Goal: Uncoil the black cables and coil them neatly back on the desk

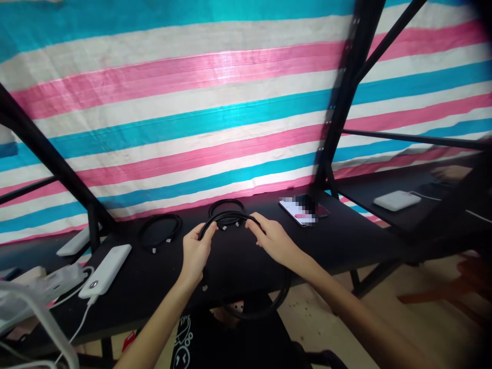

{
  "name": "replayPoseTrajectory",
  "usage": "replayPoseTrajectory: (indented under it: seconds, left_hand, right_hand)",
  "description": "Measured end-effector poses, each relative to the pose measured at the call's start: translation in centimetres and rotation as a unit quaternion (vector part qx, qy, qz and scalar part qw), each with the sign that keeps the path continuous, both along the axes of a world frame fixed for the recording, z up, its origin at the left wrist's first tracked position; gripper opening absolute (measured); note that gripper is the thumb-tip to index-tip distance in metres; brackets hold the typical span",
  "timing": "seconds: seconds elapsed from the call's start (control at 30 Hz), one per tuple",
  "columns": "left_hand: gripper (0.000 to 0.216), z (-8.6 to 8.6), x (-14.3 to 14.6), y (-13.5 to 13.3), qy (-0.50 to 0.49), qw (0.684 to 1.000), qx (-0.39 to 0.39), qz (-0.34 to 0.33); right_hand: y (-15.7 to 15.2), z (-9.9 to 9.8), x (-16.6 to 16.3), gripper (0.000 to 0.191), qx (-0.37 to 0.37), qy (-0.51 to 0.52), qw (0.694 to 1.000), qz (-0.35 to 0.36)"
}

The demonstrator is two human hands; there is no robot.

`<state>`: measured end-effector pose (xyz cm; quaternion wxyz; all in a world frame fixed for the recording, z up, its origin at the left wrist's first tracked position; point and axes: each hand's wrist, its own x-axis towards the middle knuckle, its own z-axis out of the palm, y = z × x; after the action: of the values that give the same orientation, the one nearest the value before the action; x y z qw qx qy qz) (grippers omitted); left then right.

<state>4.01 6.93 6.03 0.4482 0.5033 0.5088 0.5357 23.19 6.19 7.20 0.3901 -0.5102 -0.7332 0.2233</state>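
Observation:
A black cable [282,297] is looped between my two hands above the near part of the black table [246,256]. My left hand [197,248] is closed round its left side, thumb on top. My right hand [271,236] grips the loop's upper right side. The lower part of the loop hangs past the table's front edge. One small light connector [205,288] shows just below my left hand. Beyond my hands lies a second coiled black cable [226,202], partly covered by the held one. Left of it rests another coiled black cable [159,218] with both plug ends showing.
A white power bank [105,271] with a white cord lies at the left, beside a power strip [57,284]. A phone [298,211] lies at the back right. Black frame posts [342,102] rise beside a striped sheet [192,118]. Another person's hand [451,174] is at the far right near a white device [396,200].

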Motion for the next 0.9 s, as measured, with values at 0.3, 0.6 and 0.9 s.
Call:
replayPoseTrajectory:
  seconds: [0.3,0.6,0.9]
  left_hand:
    - [0.034,-2.0,-2.0,5.6,0.033,0.986,-0.108,-0.12]
    - [0.031,-6.6,-3.3,17.4,-0.032,0.985,-0.168,0.027]
    - [0.042,-9.9,-3.2,21.4,0.055,0.995,-0.069,0.045]
  right_hand:
    - [8.9,-4.3,1.2,0.032,-0.154,0.281,0.947,-0.017]
    - [18.0,-6.1,-1.4,0.015,-0.233,0.392,0.89,0.011]
    - [21.6,-12.0,0.0,0.035,-0.154,0.381,0.906,-0.098]
